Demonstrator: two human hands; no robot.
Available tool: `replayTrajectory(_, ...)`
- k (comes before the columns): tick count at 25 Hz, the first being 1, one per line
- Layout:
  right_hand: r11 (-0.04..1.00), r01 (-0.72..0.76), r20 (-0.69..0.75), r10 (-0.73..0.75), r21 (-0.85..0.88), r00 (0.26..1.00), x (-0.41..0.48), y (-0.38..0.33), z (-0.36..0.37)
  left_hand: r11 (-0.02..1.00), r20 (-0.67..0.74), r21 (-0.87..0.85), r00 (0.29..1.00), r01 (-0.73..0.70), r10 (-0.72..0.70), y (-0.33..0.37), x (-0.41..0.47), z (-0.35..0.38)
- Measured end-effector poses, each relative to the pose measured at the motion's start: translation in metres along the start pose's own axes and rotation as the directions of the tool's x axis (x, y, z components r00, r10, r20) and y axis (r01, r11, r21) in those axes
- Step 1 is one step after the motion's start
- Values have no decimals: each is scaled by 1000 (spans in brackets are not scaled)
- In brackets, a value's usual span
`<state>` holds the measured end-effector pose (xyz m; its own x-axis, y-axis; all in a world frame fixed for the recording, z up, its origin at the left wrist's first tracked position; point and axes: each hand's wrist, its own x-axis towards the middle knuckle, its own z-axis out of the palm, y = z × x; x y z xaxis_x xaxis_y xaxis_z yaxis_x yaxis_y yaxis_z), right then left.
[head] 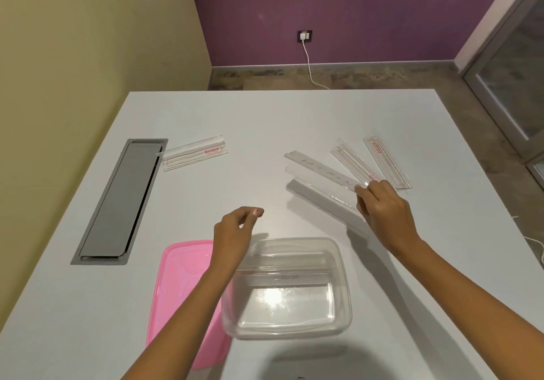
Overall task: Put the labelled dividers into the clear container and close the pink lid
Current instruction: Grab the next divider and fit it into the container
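One divider (287, 276) in container (344, 291), lettering faint

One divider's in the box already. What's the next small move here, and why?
Probably carry the long clear labelled divider pinched in the right hand over to the open clear plastic container and lower it in: the hand holds its near end, lifted above its shadow, and the pink lid lies off beside the container.
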<state>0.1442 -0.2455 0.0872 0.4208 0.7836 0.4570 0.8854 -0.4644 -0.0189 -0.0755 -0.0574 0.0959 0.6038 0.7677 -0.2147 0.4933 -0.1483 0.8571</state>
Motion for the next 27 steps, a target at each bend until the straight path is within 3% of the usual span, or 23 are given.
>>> replayTrajectory(3,989,144,-137,-149,-44,979,-13,-18,-25,973,79,-193,990,128,-115,15,-2,-13)
replayTrajectory(6,971,234,-229,-239,-48,944,-25,-35,-40,879,210,-398,959,263,-192,25,-8,-23)
replayTrajectory(11,954,296,-242,-275,54,931,-51,-58,-46,788,112,-568,971,237,-212,28,-28,-30)
replayTrajectory(16,966,50,-21,-46,252,999,-63,-78,-48,857,63,-488,986,165,-154,8,-53,-37)
replayTrajectory(19,951,-28,157,-22,308,987,-62,-91,-52,879,73,-462,993,117,-93,-4,-67,-38)
replayTrajectory(22,911,-82,365,-78,403,928,-64,-104,-49,898,45,-431,997,82,-69,-13,-78,-37)
replayTrajectory(27,829,-299,651,-99,472,752,-75,-115,-32,932,-7,-347,994,100,-110,-31,-91,-32)
